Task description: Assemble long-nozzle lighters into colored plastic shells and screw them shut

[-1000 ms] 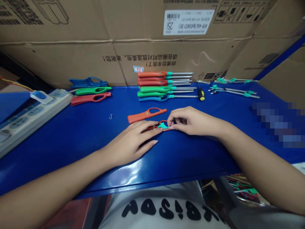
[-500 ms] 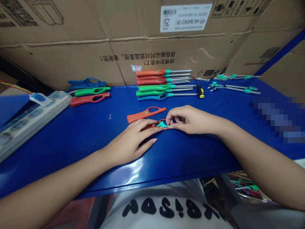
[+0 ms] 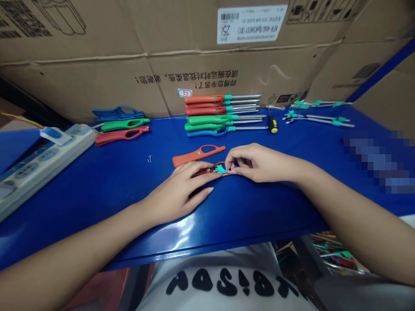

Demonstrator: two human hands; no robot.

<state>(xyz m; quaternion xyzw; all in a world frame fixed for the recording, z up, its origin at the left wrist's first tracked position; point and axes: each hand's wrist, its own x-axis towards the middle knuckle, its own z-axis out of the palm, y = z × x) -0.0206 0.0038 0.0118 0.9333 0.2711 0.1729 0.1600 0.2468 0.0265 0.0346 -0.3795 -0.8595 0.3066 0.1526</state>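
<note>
A red lighter half-shell (image 3: 200, 173) lies on the blue table, with a teal trigger (image 3: 220, 169) set in its loop. My left hand (image 3: 183, 188) lies over the shell's handle, fingers stretched out and touching it, thumb apart from it on the near side. At the trigger end, my right hand (image 3: 248, 162) is closed in a pinch; what sits between the fingertips is too small and hidden to make out. Just behind, a matching orange-red half-shell (image 3: 198, 155) rests flat. Much of the worked shell is covered by my fingers.
Several lighters (image 3: 207, 120) with metal tubes lie at the back beside a yellow-black screwdriver (image 3: 273, 123). Handle shells (image 3: 125, 125) sit back left, near small screws (image 3: 149, 158) and a power strip (image 3: 45, 160). Tubes with teal parts (image 3: 327, 120) lie back right. A cardboard box (image 3: 106, 82) stands behind.
</note>
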